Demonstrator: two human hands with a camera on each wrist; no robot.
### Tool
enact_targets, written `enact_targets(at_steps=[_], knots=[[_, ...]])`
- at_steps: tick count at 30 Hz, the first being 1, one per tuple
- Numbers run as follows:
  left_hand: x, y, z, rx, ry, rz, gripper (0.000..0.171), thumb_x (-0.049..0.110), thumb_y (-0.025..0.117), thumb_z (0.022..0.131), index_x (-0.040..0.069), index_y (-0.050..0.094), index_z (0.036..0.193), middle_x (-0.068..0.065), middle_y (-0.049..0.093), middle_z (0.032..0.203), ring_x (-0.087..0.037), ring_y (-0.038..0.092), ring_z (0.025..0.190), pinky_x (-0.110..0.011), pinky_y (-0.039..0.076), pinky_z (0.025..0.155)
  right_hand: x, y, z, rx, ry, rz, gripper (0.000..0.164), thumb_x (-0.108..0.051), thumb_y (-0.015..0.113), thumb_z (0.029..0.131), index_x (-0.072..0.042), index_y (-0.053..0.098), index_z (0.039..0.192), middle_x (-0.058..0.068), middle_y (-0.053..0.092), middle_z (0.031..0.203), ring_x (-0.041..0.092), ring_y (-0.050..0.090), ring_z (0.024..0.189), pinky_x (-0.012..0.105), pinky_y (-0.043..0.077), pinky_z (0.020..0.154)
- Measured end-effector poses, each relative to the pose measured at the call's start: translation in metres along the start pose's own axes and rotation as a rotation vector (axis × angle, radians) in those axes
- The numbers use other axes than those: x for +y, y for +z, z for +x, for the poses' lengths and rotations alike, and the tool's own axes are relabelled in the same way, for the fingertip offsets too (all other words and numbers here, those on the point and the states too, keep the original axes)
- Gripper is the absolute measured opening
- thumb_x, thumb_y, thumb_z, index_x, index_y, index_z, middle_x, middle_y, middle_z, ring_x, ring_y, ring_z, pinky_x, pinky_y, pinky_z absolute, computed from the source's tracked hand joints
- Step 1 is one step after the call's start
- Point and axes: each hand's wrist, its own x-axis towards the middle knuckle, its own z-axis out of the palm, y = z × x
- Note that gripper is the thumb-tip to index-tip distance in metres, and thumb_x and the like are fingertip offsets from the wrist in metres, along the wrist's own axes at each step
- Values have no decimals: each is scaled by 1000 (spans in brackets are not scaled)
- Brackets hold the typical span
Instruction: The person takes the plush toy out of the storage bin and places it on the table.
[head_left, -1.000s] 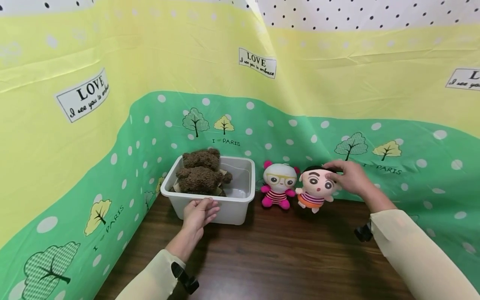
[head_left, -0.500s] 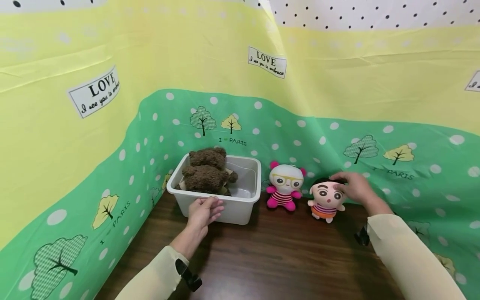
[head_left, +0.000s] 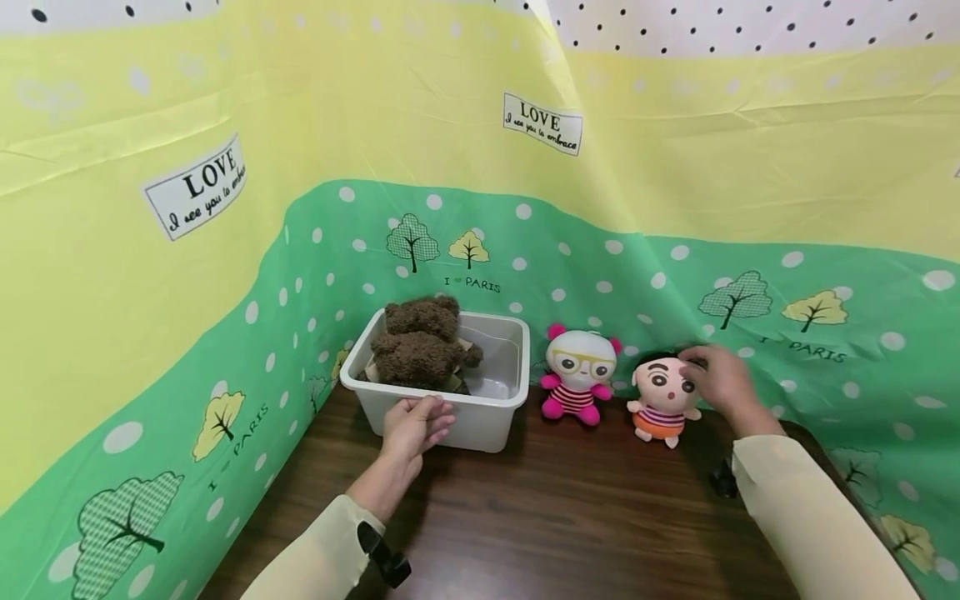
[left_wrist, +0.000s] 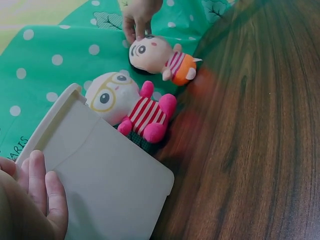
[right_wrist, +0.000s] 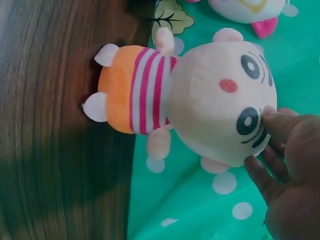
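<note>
In the head view my right hand (head_left: 723,383) holds a boy-faced plush doll (head_left: 667,392) by the top of its head. Thumb and fingers (right_wrist: 287,125) pinch the doll's head in the right wrist view. The doll sits upright in an orange bottom and striped top, its back towards the cloth. My left hand (head_left: 412,429) rests at the front rim of a light grey plastic bin (head_left: 517,375). In the left wrist view, fairly straight fingers (left_wrist: 37,180) lie by the bin's wall. Two brown teddy bears (head_left: 420,358) lie inside the bin, faces hidden.
A pink-and-white plush panda (head_left: 577,375) with yellow glasses sits between the bin and the doll. Behind everything hangs a green and yellow printed cloth (head_left: 420,133). The dark wooden table (head_left: 570,517) stretches out in front.
My right hand has brought the doll down and a little to the right, away from the panda. My left hand stays at the bin. The view has shifted slightly, moving everything rightward.
</note>
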Motion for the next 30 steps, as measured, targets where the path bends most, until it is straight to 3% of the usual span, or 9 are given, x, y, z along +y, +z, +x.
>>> enact_targets(at_steps=[9, 16, 21, 30], knots=[[-1, 1, -1, -4, -1, -3, 25, 15, 71, 93, 6, 53, 108, -7, 80, 94, -12, 75, 72, -26, 63, 66, 9, 0, -7, -43, 65, -28, 49, -33, 69, 99, 4, 62, 131, 34, 58, 130, 52, 56, 113, 64, 51, 83], [-1, 0, 0, -9, 8, -13, 26, 15, 70, 94, 5, 53, 110, -8, 80, 94, -13, 77, 75, -27, 63, 67, 4, -7, -8, -79, 84, -19, 54, -37, 67, 99, 3, 59, 135, 34, 55, 135, 54, 53, 118, 66, 50, 86], [-1, 0, -1, -14, 6, -9, 25, 15, 69, 94, 5, 53, 110, -8, 80, 93, -14, 77, 76, -26, 63, 66, -4, -13, -12, -75, 48, -25, 54, -37, 68, 99, 3, 60, 134, 34, 57, 134, 53, 56, 114, 64, 51, 82], [4, -1, -2, -15, -14, 1, 25, 16, 70, 94, 5, 53, 110, -8, 80, 94, -15, 77, 77, -27, 63, 65, -38, -20, -8, -79, -70, -3, 48, -33, 71, 98, 0, 63, 132, 27, 61, 135, 50, 55, 122, 68, 48, 93]])
